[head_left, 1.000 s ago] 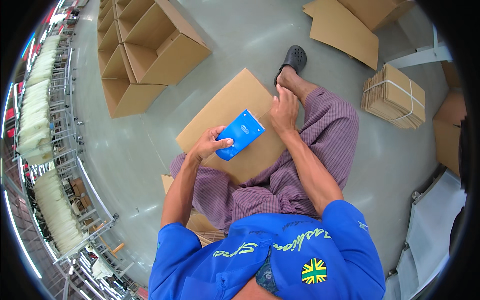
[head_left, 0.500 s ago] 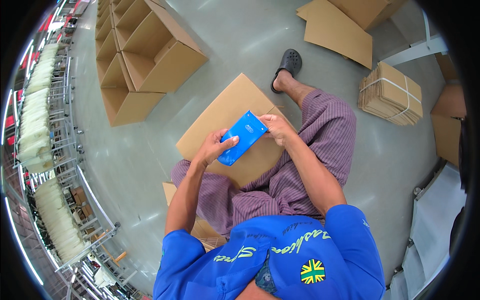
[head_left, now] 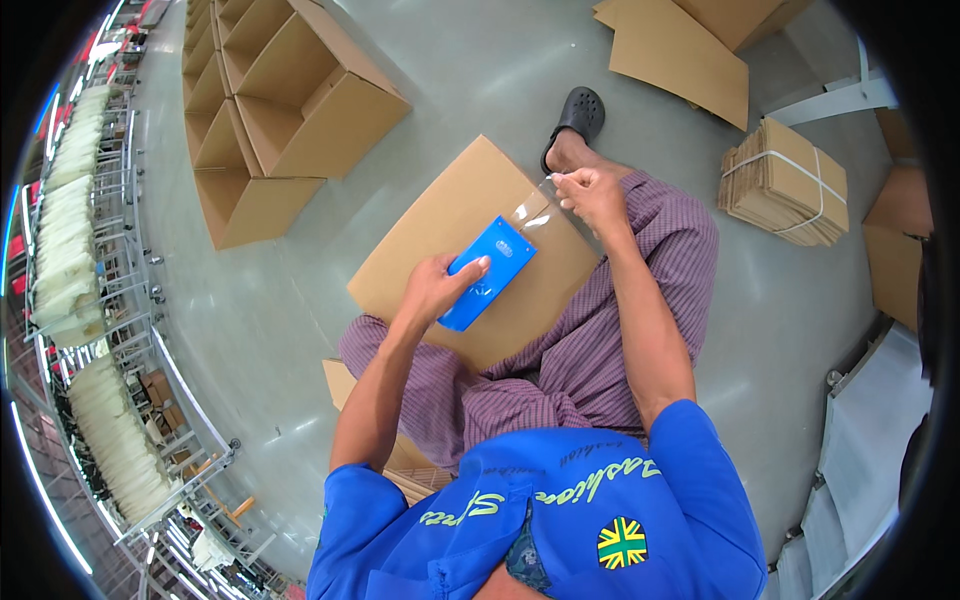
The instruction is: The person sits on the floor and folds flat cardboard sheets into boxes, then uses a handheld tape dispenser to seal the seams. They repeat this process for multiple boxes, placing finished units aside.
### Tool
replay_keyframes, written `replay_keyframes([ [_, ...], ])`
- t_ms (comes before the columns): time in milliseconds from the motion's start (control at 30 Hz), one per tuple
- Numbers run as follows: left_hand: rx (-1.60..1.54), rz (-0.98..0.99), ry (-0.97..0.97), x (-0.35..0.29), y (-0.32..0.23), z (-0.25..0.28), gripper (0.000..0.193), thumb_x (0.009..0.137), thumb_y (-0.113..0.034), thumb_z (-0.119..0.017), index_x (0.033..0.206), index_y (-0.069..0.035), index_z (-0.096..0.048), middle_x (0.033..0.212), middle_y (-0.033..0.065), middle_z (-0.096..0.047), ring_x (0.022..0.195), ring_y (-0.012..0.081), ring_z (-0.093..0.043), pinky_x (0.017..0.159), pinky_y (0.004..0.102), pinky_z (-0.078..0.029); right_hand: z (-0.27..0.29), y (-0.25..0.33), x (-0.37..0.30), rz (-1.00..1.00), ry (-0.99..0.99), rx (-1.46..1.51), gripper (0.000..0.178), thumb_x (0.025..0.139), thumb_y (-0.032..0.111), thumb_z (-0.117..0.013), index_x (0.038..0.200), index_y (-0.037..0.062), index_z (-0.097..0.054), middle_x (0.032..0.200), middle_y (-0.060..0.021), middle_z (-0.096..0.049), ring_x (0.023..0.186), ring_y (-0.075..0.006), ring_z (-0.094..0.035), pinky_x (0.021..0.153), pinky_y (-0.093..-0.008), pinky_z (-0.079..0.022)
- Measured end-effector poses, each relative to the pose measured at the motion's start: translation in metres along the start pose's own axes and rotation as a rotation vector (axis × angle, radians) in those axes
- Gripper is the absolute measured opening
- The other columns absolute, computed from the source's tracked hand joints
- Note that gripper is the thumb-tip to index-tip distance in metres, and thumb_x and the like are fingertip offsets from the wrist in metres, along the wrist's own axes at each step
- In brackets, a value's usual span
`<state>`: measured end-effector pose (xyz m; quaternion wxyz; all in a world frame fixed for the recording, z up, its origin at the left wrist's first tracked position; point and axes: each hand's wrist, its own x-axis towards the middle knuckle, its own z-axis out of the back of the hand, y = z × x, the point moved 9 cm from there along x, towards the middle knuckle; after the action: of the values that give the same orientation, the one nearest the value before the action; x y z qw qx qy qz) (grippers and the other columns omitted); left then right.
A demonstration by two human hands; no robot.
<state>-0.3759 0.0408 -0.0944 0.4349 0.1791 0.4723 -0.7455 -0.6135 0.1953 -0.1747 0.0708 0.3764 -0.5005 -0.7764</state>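
My left hand (head_left: 435,290) is closed on a flat blue pouch (head_left: 500,255), with the thumb lying across its face. The pouch is tilted over a brown cardboard sheet or flattened box (head_left: 400,275) resting across my lap. From the pouch's far end a clear plastic piece (head_left: 533,212) reaches up to my right hand (head_left: 595,200). The right fingertips pinch the clear piece by its upper end. Whether its lower end is still inside the pouch is hard to make out.
Open cardboard boxes (head_left: 290,110) stand in rows at the far left. Strapped flat cardboard (head_left: 785,180) sits at the right, with loose cardboard sheets (head_left: 680,60) beyond. My foot in a black clog (head_left: 580,115) rests on the grey floor. Racks of pale hanging items (head_left: 70,240) line the left.
My right hand has moved away from the pouch, up and to the right, drawing out the clear plastic piece. The left hand keeps hold of the pouch in nearly the same place.
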Motion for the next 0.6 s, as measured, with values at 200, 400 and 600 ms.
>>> replay_keyframes([
  [200, 0.103, -0.004, -0.022, 0.016, -0.017, -0.004, 0.063, 0.079, -0.057, -0.069, 0.096, 0.003, -0.074, 0.081, 0.0177, -0.072, 0.075, 0.0262, -0.071, 0.069, 0.0387, -0.055, 0.008, -0.013, 0.015, 0.050, -0.137, -0.013, 0.031, 0.084, 0.033, -0.077, 0.077, 0.0030, -0.072, 0.069, -0.0030, -0.069, 0.060, -0.0086, -0.061, 0.058, -0.0273, -0.048],
  [400, 0.124, 0.007, -0.020, 0.020, -0.020, -0.006, 0.062, 0.079, -0.057, -0.069, 0.095, 0.002, -0.075, 0.081, 0.0171, -0.073, 0.075, 0.0269, -0.072, 0.070, 0.0390, -0.055, -0.021, -0.041, 0.020, -0.041, -0.100, -0.071, 0.030, 0.084, 0.032, -0.077, 0.074, 0.0037, -0.071, 0.064, -0.0025, -0.067, 0.058, -0.0102, -0.060, 0.055, -0.0289, -0.046],
  [600, 0.116, -0.020, -0.014, 0.023, -0.017, -0.007, 0.060, 0.079, -0.058, -0.069, 0.094, 0.000, -0.075, 0.081, 0.0171, -0.073, 0.075, 0.0272, -0.071, 0.071, 0.0392, -0.055, -0.027, -0.059, 0.032, 0.002, -0.046, -0.251, 0.031, 0.085, 0.036, -0.074, 0.089, 0.0047, -0.074, 0.081, -0.0093, -0.071, 0.078, -0.0205, -0.067, 0.072, -0.0356, -0.051],
])
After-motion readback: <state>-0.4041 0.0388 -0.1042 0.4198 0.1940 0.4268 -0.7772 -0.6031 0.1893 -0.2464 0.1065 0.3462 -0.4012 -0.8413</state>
